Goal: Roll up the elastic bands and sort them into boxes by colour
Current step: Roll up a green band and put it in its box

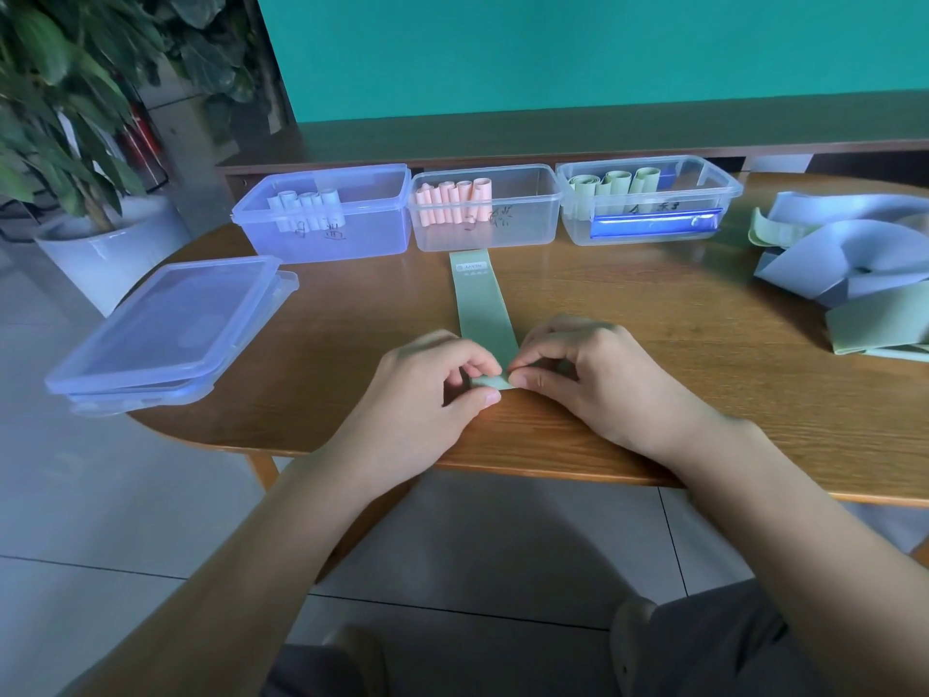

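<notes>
A green elastic band [480, 306] lies flat on the wooden table [653, 314], running from the middle box toward me. Its near end is curled into a small roll. My left hand [437, 379] and my right hand [578, 367] both pinch that rolled end between thumb and fingertips. Three clear boxes stand in a row at the back: the left box [327, 228] holds pale blue rolls, the middle box [523, 213] holds pink rolls, the right box [704, 193] holds green rolls. A heap of loose blue and green bands [849, 264] lies at the right.
Stacked clear lids [166, 329] sit on the table's left edge, partly overhanging. A potted plant [65, 143] stands on the floor at the left. A low shelf and a teal wall are behind the boxes.
</notes>
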`<action>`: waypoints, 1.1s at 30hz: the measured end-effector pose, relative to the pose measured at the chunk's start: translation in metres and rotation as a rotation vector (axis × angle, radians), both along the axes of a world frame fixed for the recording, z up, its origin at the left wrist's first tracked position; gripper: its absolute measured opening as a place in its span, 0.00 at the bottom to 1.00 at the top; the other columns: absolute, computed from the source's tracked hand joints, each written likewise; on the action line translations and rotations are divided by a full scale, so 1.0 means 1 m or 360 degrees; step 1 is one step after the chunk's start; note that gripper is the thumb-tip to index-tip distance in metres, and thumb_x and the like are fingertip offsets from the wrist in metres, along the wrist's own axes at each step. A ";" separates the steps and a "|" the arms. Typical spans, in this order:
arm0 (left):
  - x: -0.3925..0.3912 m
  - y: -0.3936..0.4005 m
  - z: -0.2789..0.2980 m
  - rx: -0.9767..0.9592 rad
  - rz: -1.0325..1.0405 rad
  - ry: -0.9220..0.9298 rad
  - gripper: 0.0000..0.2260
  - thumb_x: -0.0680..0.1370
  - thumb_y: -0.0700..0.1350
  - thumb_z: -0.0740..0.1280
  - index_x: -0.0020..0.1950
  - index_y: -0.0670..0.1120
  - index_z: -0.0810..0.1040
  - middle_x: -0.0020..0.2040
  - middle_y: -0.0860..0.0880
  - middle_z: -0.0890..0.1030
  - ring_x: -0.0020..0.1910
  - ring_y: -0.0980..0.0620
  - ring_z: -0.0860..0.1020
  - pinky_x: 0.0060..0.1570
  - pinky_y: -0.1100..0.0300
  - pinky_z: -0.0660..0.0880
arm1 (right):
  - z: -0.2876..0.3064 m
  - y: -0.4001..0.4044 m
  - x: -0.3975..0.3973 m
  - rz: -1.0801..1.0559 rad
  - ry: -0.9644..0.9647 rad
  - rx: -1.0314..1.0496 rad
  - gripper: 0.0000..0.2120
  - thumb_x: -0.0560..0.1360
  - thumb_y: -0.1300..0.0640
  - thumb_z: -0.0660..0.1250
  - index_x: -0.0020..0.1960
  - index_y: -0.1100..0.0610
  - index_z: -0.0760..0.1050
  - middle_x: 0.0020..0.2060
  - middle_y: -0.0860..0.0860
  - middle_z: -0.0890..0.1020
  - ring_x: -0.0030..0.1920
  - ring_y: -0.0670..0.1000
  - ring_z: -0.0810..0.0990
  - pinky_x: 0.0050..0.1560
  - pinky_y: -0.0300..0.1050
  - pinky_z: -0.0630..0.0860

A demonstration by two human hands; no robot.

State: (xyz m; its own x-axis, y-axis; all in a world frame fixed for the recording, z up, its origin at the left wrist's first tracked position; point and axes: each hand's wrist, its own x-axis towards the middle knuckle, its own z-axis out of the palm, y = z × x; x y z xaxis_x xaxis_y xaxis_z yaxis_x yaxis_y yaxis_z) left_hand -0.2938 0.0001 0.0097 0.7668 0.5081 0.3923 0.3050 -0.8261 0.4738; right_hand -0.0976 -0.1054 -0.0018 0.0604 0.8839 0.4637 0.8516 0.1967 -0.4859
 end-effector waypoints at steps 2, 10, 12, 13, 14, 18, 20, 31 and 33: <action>0.001 0.001 0.000 0.0010 0.0006 0.0011 0.05 0.76 0.47 0.74 0.51 0.54 0.83 0.44 0.65 0.75 0.47 0.63 0.75 0.42 0.75 0.69 | 0.000 0.002 0.001 0.0001 -0.0007 0.0010 0.04 0.78 0.54 0.72 0.49 0.53 0.85 0.46 0.45 0.81 0.47 0.42 0.79 0.52 0.39 0.75; 0.007 0.008 -0.001 -0.0013 0.0011 -0.0016 0.05 0.77 0.46 0.72 0.52 0.53 0.85 0.48 0.58 0.79 0.45 0.61 0.76 0.44 0.75 0.67 | -0.003 0.001 -0.003 -0.0039 -0.0095 0.0100 0.04 0.78 0.54 0.72 0.52 0.52 0.83 0.50 0.45 0.79 0.46 0.44 0.78 0.52 0.48 0.78; 0.007 0.010 -0.002 0.0022 0.0032 -0.0026 0.06 0.78 0.47 0.71 0.53 0.52 0.86 0.49 0.58 0.79 0.46 0.60 0.77 0.46 0.74 0.68 | -0.003 0.002 -0.002 -0.0050 -0.0056 0.0054 0.05 0.77 0.52 0.73 0.52 0.51 0.82 0.49 0.43 0.80 0.46 0.43 0.78 0.52 0.49 0.78; 0.008 0.011 -0.002 0.0034 0.0044 -0.0032 0.07 0.78 0.47 0.71 0.55 0.52 0.86 0.50 0.57 0.79 0.46 0.60 0.77 0.47 0.74 0.69 | -0.004 0.003 -0.001 -0.0063 -0.0043 0.0035 0.06 0.77 0.52 0.74 0.53 0.51 0.83 0.49 0.42 0.80 0.46 0.43 0.78 0.52 0.50 0.78; 0.008 0.011 -0.003 0.0038 0.0059 -0.0028 0.08 0.79 0.48 0.71 0.56 0.51 0.85 0.50 0.57 0.79 0.47 0.60 0.77 0.48 0.74 0.69 | -0.004 0.004 0.000 -0.0076 -0.0041 0.0024 0.07 0.76 0.53 0.74 0.54 0.51 0.83 0.49 0.42 0.80 0.47 0.43 0.79 0.53 0.49 0.78; 0.008 0.011 -0.003 0.0034 0.0101 -0.0024 0.11 0.77 0.48 0.73 0.60 0.52 0.84 0.52 0.58 0.77 0.45 0.63 0.75 0.45 0.77 0.68 | -0.003 0.009 0.001 -0.0084 -0.0063 0.0017 0.07 0.77 0.54 0.73 0.54 0.52 0.84 0.48 0.43 0.81 0.46 0.42 0.77 0.53 0.46 0.77; 0.008 0.011 -0.002 0.0031 0.0096 -0.0042 0.11 0.76 0.47 0.74 0.58 0.53 0.83 0.50 0.60 0.77 0.46 0.64 0.75 0.43 0.78 0.68 | -0.002 0.011 0.001 -0.0084 -0.0083 0.0004 0.06 0.78 0.54 0.72 0.54 0.53 0.84 0.48 0.45 0.81 0.46 0.42 0.77 0.54 0.44 0.76; 0.016 0.022 -0.003 0.0037 0.0059 -0.0053 0.05 0.78 0.45 0.71 0.53 0.50 0.85 0.48 0.58 0.79 0.44 0.62 0.76 0.46 0.76 0.67 | -0.001 0.013 -0.003 -0.0120 -0.0092 0.0092 0.06 0.78 0.56 0.72 0.54 0.53 0.83 0.51 0.46 0.78 0.45 0.46 0.80 0.52 0.49 0.79; 0.017 0.023 -0.004 0.0063 0.0073 -0.0046 0.06 0.79 0.46 0.70 0.54 0.50 0.85 0.49 0.56 0.79 0.45 0.60 0.76 0.46 0.76 0.68 | -0.001 0.015 -0.003 -0.0102 -0.0073 0.0084 0.05 0.77 0.57 0.73 0.53 0.52 0.83 0.49 0.45 0.79 0.45 0.44 0.80 0.52 0.48 0.78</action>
